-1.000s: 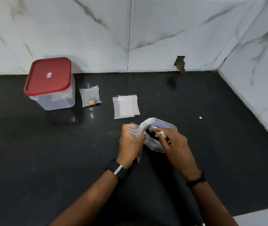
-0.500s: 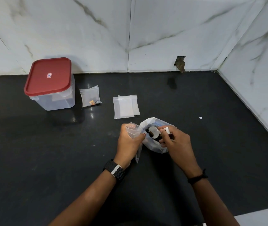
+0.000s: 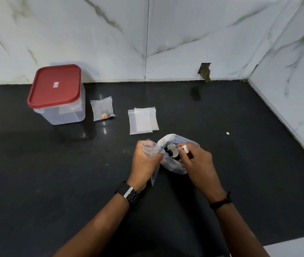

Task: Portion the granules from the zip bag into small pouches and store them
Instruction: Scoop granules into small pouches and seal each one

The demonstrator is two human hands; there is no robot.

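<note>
Right hand (image 3: 196, 160) lifted its scoop (image 3: 173, 152) above black counter (image 3: 55, 173), marble walls (image 3: 110, 34) behind.

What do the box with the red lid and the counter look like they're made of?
The box looks like translucent, slightly frosted plastic, since the dark counter shows through its walls; its red lid seems opaque matte plastic. The counter looks like polished black stone, judging by its faint speckle and reflections, though laminate is possible.

counter (image 3: 36, 182) is a dark, slightly glossy stone-looking slab, walls (image 3: 110, 34) are smooth veined marble-look tiles. At 10 o'clock, a frosted clear plastic tub (image 3: 64, 114) with a matt red plastic lid (image 3: 55, 86). Pouches (image 3: 140, 121) are thin translucent plastic film.
</note>
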